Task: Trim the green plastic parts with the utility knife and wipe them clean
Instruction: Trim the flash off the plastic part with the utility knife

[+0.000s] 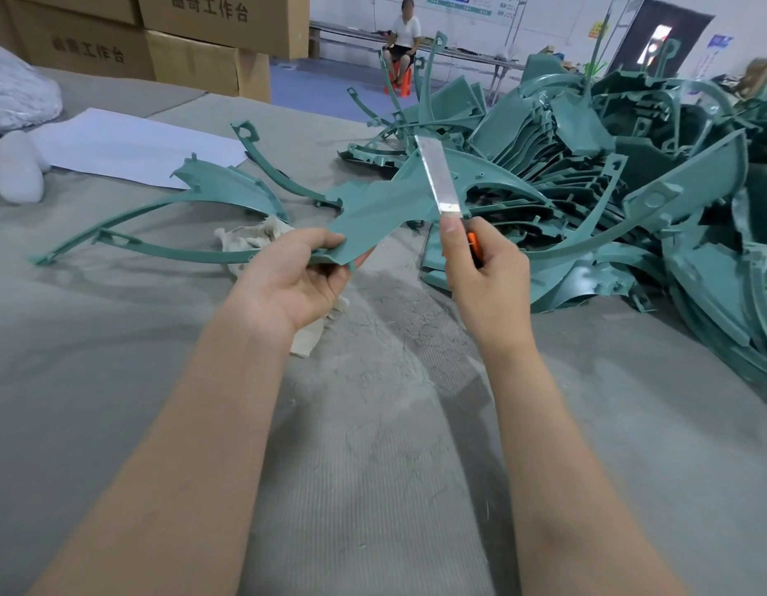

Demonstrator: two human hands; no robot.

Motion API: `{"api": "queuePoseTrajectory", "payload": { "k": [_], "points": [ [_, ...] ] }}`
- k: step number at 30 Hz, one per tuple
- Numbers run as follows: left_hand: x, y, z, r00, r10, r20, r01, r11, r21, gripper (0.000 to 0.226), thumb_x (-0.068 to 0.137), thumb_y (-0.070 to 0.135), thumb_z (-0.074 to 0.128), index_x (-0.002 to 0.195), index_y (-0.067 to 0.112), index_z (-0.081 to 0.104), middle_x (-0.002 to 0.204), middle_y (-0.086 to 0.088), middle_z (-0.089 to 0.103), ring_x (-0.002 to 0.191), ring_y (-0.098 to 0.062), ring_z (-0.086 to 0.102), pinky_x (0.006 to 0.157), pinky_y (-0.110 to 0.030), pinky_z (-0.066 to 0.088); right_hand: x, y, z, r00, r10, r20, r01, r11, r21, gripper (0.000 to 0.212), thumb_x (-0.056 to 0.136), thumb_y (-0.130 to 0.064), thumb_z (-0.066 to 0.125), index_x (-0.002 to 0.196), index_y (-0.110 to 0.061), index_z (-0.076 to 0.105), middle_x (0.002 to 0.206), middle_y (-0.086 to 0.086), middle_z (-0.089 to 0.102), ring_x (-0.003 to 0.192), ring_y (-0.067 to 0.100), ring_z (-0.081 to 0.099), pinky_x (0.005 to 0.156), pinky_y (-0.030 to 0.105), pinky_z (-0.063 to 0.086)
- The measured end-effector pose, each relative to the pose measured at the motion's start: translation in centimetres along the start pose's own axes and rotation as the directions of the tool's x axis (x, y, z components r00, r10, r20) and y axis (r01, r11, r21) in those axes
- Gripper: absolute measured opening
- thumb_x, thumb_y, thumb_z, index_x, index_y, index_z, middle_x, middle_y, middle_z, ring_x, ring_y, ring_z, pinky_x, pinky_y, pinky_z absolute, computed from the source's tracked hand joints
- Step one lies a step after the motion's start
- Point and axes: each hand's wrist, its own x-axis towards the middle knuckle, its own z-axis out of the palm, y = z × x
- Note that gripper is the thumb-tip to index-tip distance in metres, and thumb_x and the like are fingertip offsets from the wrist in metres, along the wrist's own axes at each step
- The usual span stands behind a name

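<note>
- Two bare forearms reach in over the grey table (373, 458), both hands raised above it.
- Fingers of the left hand (302, 277) pinch the near corner of a green part (373, 208): the thumb lies on top and the other fingers curl beneath.
- That part is a flat, curved panel held clear of the table; it runs up and to the right from the left fingers, towards the blade.
- Fingers of the right hand (487, 273) are wrapped tight round the handle of the knife (437, 174); only a bit of orange shows between them, and one fingertip rests at the foot of the blade.
- Its long blade points up and slightly left from the right fingers and crosses in front of the part's far edge; I cannot tell whether it touches.
- Just behind and under the left fingers lies a crumpled rag (253, 238), partly hidden by the hand.
- Left of the left fingers a second part (227, 187) lies on the table, its thin arms spread leftwards.
- Right of and beyond the right fingers a big pile (609, 187) of green parts is heaped.
- Fine shavings (390, 337) dust the table below and between both sets of fingers.
- Far beyond the left fingers lie a white sheet (128, 144) and a white bag (12, 92), with boxes (227, 19) behind.
- Far beyond the right fingers a person (405, 40) sits.
</note>
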Motion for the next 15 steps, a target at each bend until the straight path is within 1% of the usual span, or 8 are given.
{"api": "queuePoseTrajectory", "payload": {
  "k": [2,4,7,10,12,14,15],
  "points": [
    [0.04,0.06,0.00,1.000,0.007,-0.007,-0.007,1.000,0.007,0.019,0.094,-0.003,0.045,0.111,-0.007,0.055,0.101,-0.019,0.067,0.091,-0.027,0.068,0.076,-0.022,0.054,-0.07,0.22,0.16,1.000,-0.001,0.001,0.001,1.000,-0.027,0.051,0.095,-0.050,0.050,0.064,-0.013,0.034,0.054,-0.010,0.029,0.053,0.009,0.026,0.051,0.031,0.024],
    [-0.01,0.05,0.01,1.000,0.012,-0.012,-0.012,1.000,0.017,0.016,0.095,-0.003,0.045,0.106,-0.006,0.056,0.096,-0.018,0.068,0.089,-0.026,0.068,0.076,-0.020,0.052,-0.03,0.38,0.18,1.000,0.000,0.005,0.000,0.999,-0.037,0.049,0.097,-0.047,0.051,0.064,-0.016,0.033,0.054,-0.011,0.028,0.052,0.009,0.025,0.052,0.030,0.023],
    [-0.06,0.01,0.02,1.000,0.006,-0.015,-0.006,1.000,0.012,0.017,0.094,-0.003,0.044,0.106,-0.006,0.056,0.100,-0.019,0.068,0.092,-0.027,0.068,0.065,-0.017,0.054,0.03,0.48,0.30,1.000,-0.005,0.010,0.005,0.999,-0.032,0.050,0.097,-0.047,0.052,0.064,-0.014,0.033,0.055,-0.007,0.030,0.053,0.010,0.026,0.052,0.031,0.024],
    [-0.12,0.02,0.02,1.000,0.002,-0.018,-0.002,1.000,-0.008,0.016,0.094,-0.004,0.044,0.105,-0.008,0.055,0.102,-0.020,0.067,0.091,-0.028,0.068,0.058,-0.020,0.058,0.02,0.30,0.53,1.000,-0.005,0.011,0.005,0.999,-0.043,0.048,0.097,-0.045,0.053,0.062,-0.020,0.031,0.052,-0.011,0.028,0.052,0.008,0.025,0.051,0.029,0.023],
    [-0.18,0.05,-0.02,1.000,0.003,-0.022,-0.003,1.000,-0.001,0.014,0.094,-0.004,0.044,0.102,-0.007,0.056,0.103,-0.020,0.067,0.090,-0.027,0.068,0.051,-0.018,0.055,0.03,0.29,0.44,1.000,0.004,0.011,-0.004,1.000,-0.029,0.048,0.097,-0.045,0.053,0.061,-0.022,0.031,0.051,-0.012,0.028,0.051,0.008,0.025,0.051,0.029,0.024],
    [-0.18,0.06,-0.02,1.000,0.006,-0.025,-0.006,1.000,0.012,0.014,0.095,-0.003,0.044,0.101,-0.006,0.056,0.101,-0.019,0.068,0.087,-0.026,0.069,0.049,-0.016,0.053,0.00,0.47,0.28,1.000,-0.001,0.031,0.001,1.000,-0.013,0.047,0.096,-0.045,0.054,0.062,-0.019,0.036,0.052,-0.009,0.031,0.051,0.012,0.028,0.052,0.032,0.026],
    [-0.18,0.00,0.06,1.000,0.008,-0.029,-0.008,1.000,0.016,0.013,0.095,-0.003,0.044,0.100,-0.006,0.056,0.095,-0.018,0.070,0.082,-0.025,0.070,0.047,-0.015,0.052,-0.06,0.53,0.38,0.998,-0.015,0.068,0.017,0.999,-0.029,0.045,0.096,-0.045,0.054,0.064,-0.015,0.043,0.052,-0.005,0.036,0.051,0.016,0.032,0.052,0.034,0.028]
  ]
}}
